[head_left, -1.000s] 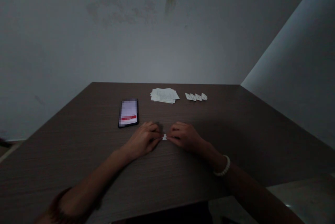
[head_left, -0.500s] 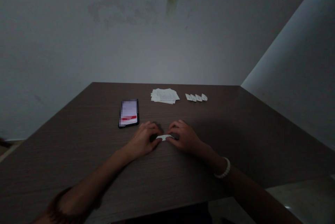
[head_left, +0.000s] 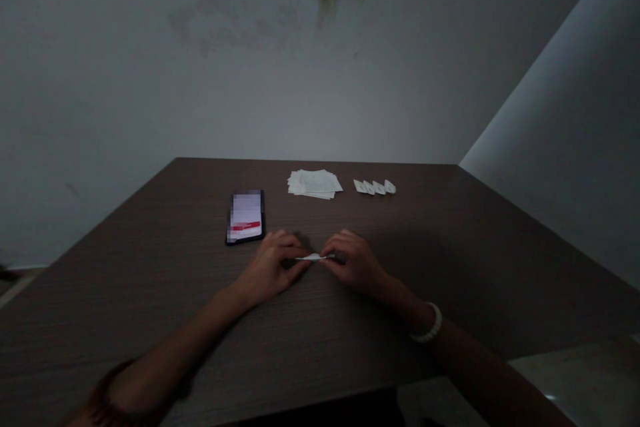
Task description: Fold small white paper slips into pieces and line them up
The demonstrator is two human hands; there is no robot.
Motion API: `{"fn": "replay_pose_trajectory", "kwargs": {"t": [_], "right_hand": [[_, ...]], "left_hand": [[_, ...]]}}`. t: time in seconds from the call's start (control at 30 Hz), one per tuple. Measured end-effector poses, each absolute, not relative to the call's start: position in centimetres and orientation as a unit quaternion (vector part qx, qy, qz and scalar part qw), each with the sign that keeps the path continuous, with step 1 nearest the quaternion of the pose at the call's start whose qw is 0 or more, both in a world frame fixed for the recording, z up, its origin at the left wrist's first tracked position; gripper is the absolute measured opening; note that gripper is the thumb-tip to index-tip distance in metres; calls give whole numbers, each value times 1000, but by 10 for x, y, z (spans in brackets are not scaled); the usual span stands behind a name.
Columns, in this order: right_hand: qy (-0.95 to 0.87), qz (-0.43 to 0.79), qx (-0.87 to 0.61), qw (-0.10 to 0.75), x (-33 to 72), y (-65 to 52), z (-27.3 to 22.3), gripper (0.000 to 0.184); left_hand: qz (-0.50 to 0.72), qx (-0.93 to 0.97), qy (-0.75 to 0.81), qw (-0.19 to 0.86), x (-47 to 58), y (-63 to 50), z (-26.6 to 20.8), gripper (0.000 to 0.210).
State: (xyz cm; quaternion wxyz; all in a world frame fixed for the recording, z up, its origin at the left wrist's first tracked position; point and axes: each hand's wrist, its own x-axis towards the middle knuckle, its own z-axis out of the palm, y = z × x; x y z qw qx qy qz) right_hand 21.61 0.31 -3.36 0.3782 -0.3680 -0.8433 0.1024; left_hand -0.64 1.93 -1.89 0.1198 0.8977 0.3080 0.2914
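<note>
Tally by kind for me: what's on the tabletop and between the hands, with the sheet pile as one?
Smartphone: 1
Pile of paper sheets: 1
Folded paper pieces in a row: 4
Small paper piece between left hand and right hand: 1
Total: 7

Left hand [head_left: 274, 266] and right hand [head_left: 355, 264] pinching white paper [head_left: 315, 257], phone [head_left: 246, 215] nearby; sheet stack [head_left: 315, 182] beyond

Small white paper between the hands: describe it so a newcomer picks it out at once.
Start with the dark brown wood-grain table, then find the left hand and right hand facing each other near its middle. The small white paper is the thin sliver they pinch between them. Unlike the loose paper stack and the row of folded papers farther back, it alone is held.
</note>
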Motion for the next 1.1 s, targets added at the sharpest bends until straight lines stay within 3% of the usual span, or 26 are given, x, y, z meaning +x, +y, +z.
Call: {"fn": "replay_pose_trajectory", "kwargs": {"t": [1.1], "right_hand": [[-883,43,-336,326,212,3,-29,10]], "left_hand": [[276,906,302,104,-2,12,-8,22]]}}
